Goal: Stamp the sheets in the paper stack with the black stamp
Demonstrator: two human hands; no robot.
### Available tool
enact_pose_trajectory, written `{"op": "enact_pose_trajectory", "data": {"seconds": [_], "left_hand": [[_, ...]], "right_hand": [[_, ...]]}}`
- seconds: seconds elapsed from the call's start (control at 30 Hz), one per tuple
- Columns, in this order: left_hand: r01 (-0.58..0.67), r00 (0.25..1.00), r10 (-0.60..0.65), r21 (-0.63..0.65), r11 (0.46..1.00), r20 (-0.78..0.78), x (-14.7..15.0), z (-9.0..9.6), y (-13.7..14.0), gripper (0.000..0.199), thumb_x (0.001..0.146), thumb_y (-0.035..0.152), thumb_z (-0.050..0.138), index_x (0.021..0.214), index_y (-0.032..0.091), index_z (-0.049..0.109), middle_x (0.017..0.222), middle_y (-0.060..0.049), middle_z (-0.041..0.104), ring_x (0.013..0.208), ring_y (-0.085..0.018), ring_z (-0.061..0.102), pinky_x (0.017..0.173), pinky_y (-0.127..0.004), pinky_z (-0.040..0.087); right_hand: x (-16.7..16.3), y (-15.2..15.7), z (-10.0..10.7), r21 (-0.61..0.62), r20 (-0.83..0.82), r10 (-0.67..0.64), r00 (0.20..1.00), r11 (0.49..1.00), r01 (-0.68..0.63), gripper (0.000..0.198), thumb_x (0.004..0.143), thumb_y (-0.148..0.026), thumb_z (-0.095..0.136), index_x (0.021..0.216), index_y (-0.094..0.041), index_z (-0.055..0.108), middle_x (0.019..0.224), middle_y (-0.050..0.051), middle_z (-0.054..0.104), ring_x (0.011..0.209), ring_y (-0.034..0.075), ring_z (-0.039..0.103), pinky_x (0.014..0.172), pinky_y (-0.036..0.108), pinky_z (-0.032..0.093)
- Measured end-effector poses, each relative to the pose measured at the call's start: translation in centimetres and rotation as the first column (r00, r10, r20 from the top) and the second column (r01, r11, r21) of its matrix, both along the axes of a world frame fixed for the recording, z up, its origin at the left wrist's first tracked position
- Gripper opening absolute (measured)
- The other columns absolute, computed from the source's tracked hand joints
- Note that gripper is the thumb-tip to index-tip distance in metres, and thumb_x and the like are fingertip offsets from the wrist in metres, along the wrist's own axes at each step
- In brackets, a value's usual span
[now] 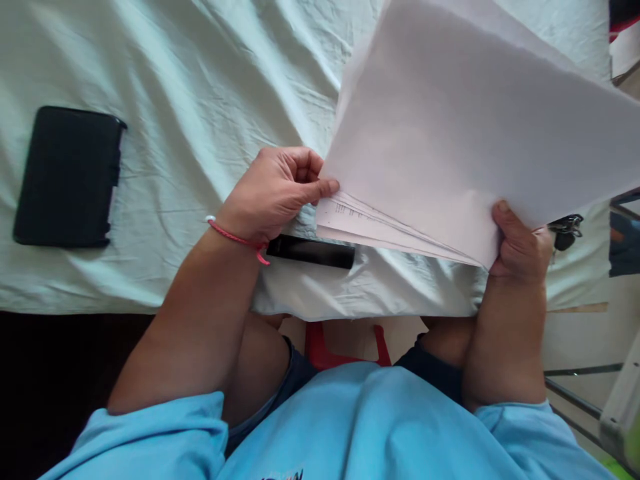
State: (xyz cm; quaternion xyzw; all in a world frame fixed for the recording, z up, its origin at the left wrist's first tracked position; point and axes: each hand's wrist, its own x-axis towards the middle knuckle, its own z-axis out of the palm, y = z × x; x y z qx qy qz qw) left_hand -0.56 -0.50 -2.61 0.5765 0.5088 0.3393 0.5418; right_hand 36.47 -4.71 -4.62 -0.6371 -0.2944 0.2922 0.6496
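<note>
A stack of white paper sheets [450, 127] is held up over the cloth-covered surface, tilted, with printed lines showing on the lower sheets at the left corner. My left hand [283, 187] pinches the left corner of the upper sheets between thumb and fingers. At the lower right edge, my right hand [523, 243] grips the stack, thumb on top and fingers hidden beneath. Below the left corner, near my left wrist, lies a black oblong object [311, 252], partly covered by the wrist.
On the far left a black tablet-like case [70, 177] lies on the pale green cloth [200, 87]. Keys [567, 232] rest beside my right hand. A red plastic stool [330, 350] is under the front edge. Metal bars [575, 393] stand at right.
</note>
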Motion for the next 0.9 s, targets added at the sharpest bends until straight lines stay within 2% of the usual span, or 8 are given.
{"op": "enact_pose_trajectory", "data": {"seconds": [0.17,0.33,0.53,0.73,0.9], "left_hand": [[-0.012,1.0,0.011,-0.025,1.0,-0.02,0.0,0.2,-0.1,0.049,0.097,0.059,0.087,0.075,0.024,0.061,0.066,0.001,0.053,0.067,-0.015,0.054,0.062,-0.03,0.044],[-0.051,0.999,0.05,-0.03,0.998,-0.019,0.2,0.4,-0.1,0.055,0.101,0.065,0.084,0.072,0.023,0.063,0.068,0.0,0.056,0.066,-0.015,0.053,0.061,-0.029,0.044],[-0.06,0.998,0.06,0.032,0.998,-0.002,0.2,0.2,0.0,0.039,0.099,0.052,0.088,0.081,0.024,0.068,0.072,0.0,0.059,0.075,-0.018,0.059,0.069,-0.029,0.052],[-0.127,0.986,0.123,0.03,0.991,0.109,0.3,-0.6,0.1,0.052,0.091,0.06,0.095,0.069,0.023,0.067,0.065,0.002,0.053,0.062,-0.014,0.049,0.059,-0.028,0.043],[-0.113,0.988,0.108,0.039,0.993,0.113,0.4,-0.5,0.1,0.05,0.091,0.057,0.096,0.067,0.024,0.068,0.063,0.002,0.053,0.06,-0.013,0.046,0.058,-0.029,0.042]], "right_hand": [[-0.1,-0.1,-0.1,0.003,0.013,-0.01,1.0,1.0,0.01,0.063,0.05,-0.041,0.108,0.104,-0.02,0.085,0.113,0.005,0.086,0.114,0.025,0.081,0.111,0.046,0.075],[-0.1,-0.1,-0.1,0.008,0.021,-0.019,1.0,1.0,0.018,0.063,0.049,-0.043,0.109,0.103,-0.02,0.084,0.113,0.004,0.085,0.116,0.025,0.081,0.113,0.047,0.075],[-0.1,-0.1,-0.2,0.017,0.01,-0.012,1.0,1.0,0.012,0.065,0.05,-0.042,0.109,0.106,-0.018,0.085,0.115,0.005,0.085,0.117,0.026,0.081,0.118,0.048,0.073],[0.2,-0.2,-0.5,0.057,-0.005,0.013,1.0,0.998,-0.012,0.062,0.051,-0.044,0.111,0.099,-0.019,0.082,0.115,0.004,0.084,0.118,0.026,0.081,0.128,0.056,0.066],[0.3,-0.2,-0.7,0.056,-0.004,0.005,1.0,0.998,-0.005,0.061,0.051,-0.045,0.113,0.097,-0.02,0.081,0.117,0.003,0.085,0.119,0.026,0.081,0.126,0.058,0.068]]}}
